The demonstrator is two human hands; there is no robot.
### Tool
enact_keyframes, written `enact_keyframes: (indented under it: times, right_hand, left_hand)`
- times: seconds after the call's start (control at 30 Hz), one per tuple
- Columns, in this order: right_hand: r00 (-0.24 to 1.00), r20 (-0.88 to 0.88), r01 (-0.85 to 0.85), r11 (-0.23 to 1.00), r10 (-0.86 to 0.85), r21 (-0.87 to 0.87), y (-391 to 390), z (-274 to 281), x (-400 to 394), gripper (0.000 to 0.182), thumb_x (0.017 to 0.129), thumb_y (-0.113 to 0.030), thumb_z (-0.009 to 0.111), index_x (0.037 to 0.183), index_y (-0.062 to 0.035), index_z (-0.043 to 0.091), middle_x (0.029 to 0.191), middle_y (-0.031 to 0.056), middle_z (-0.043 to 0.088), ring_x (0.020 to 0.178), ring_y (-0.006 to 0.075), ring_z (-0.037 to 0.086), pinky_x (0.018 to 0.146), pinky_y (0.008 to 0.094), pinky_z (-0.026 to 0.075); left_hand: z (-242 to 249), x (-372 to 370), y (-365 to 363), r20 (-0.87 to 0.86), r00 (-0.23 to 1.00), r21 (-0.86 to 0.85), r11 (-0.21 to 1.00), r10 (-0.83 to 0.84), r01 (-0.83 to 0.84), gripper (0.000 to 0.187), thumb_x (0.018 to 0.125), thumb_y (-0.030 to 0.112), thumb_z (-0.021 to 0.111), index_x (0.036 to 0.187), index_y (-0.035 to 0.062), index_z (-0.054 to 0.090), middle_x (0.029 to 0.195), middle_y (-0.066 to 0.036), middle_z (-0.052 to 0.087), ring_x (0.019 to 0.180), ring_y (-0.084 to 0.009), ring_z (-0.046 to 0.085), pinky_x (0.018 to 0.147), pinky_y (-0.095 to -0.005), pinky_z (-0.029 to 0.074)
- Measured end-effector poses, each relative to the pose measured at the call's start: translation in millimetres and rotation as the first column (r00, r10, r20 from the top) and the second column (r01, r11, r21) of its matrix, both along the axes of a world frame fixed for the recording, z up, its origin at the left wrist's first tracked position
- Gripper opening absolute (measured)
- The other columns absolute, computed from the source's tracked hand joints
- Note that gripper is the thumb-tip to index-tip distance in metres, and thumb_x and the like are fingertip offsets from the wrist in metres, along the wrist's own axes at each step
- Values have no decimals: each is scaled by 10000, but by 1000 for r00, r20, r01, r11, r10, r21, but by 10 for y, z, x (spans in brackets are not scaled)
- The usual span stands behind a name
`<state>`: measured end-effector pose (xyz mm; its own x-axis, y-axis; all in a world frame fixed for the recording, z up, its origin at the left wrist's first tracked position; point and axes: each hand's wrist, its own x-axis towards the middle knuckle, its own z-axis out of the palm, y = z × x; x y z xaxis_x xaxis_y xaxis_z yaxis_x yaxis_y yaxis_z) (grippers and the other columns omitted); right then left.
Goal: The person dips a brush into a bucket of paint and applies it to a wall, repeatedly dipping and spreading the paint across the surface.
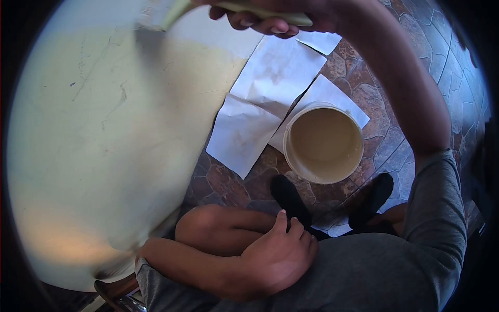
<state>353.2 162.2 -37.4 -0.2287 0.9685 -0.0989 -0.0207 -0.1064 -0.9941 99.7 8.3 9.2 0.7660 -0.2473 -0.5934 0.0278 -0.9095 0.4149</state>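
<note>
Beside me stands a pale yellowish wall (109, 104), a warm glow low on it; below me spreads reddish-brown and grey stone-patterned flooring (226, 184).

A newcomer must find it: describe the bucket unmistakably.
On the stone-patterned floor, beside the pale wall, lie white paper sheets. The bucket overlaps one, just beyond the black socks. Unlike the sheets, it is round, deep and beige inside.

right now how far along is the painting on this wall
The lower wall looks coated, yellowish with some marks showing. In progress: the right hand holds a brush up at the paler upper band. That band seems left, though lighting may explain its colour.
</note>
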Motion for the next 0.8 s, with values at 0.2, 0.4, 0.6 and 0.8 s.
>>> enact_keyframes:
  times: [0.2, 0.4, 0.6, 0.8]
  right_hand:
    - [1000, 5, 12, 992, -13, 123, 263, -332, -154, 444, 1086, -433, 431, 966, -25, 561, 639, -12, 479, 472, 88, 444, 437, 277, 408]
    - [987, 160, 5, 987, 21, -160, 326, -2166, -274, 504, 1069, -536, 422, 887, -75, 513, 687, -1, 485, 483, 104, 448, 440, 294, 399]
    - [968, 250, 113, 837, 30, -536, 173, -2382, -112, 412, 1027, -388, 545, 945, 13, 599, 671, 30, 532, 503, 132, 498, 426, 309, 393]
    - [967, -104, 159, 873, -231, -461, 233, -677, -154, 338, 1039, -352, 572, 952, -25, 559, 646, -30, 481, 409, 18, 357, 343, 188, 270]
  left_hand:
    - [21, 88, 9, -90, 995, 8, 999, -38, 39, 419, 881, 249, 554, 1214, 12, 650, 1021, -111, 657, 1028, -259, 614, 970, -483, 477]
    - [6, 15, -39, -97, 995, 25, 999, 31, -29, 371, 854, 243, 589, 1141, 19, 656, 966, -87, 651, 969, -240, 615, 933, -480, 487]
    - [57, -64, -92, 10, 999, 78, 996, 38, -39, 346, 834, 239, 610, 1095, 18, 666, 908, -84, 656, 933, -243, 624, 927, -475, 491]
    - [44, -97, -143, 119, 993, 71, 997, -12, 4, 282, 842, 238, 613, 1004, 21, 694, 850, -91, 666, 860, -259, 640, 838, -487, 534]
